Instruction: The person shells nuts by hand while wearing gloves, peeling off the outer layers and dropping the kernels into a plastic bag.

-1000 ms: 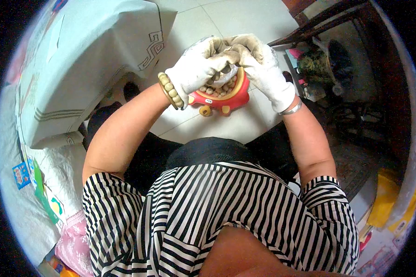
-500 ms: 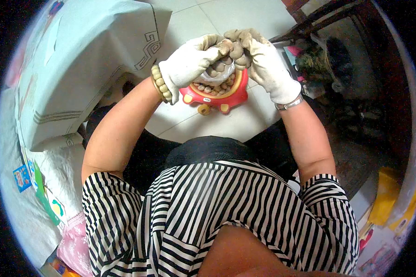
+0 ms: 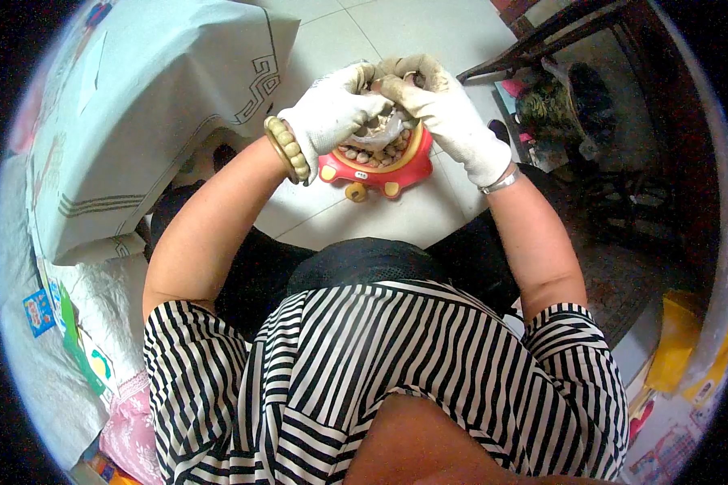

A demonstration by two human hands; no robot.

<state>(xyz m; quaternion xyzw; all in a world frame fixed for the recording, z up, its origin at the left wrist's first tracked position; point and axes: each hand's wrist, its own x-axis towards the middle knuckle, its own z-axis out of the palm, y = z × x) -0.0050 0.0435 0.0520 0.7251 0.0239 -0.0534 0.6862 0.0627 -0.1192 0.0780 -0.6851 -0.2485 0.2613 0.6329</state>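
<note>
My left hand (image 3: 332,107), in a white work glove with grey-brown fingers, is closed with its fingertips pressed together. My right hand (image 3: 449,109), in a matching glove, is closed against it, and the two meet above a red and yellow animal-shaped stool (image 3: 416,171). Whatever they pinch is small and mostly hidden by the fingers. Below them, round brown nut-like pieces (image 3: 384,156) lie along the near side of the stool's top. Behind these, a white plastic bag or liner (image 3: 390,133) shows partly, with pale bits in it.
On the left stands a table with a pale patterned cloth (image 3: 162,121). Dark wooden furniture (image 3: 647,89) and a leafy plant-like clump (image 3: 542,109) are at the right. Light floor tiles (image 3: 332,32) lie around the stool. A yellow bag (image 3: 673,343) is at the lower right.
Both gloved hands have shifted slightly left, and the right fingers have curled over at the front. More of the white plastic and its pale contents now shows beneath them.
</note>
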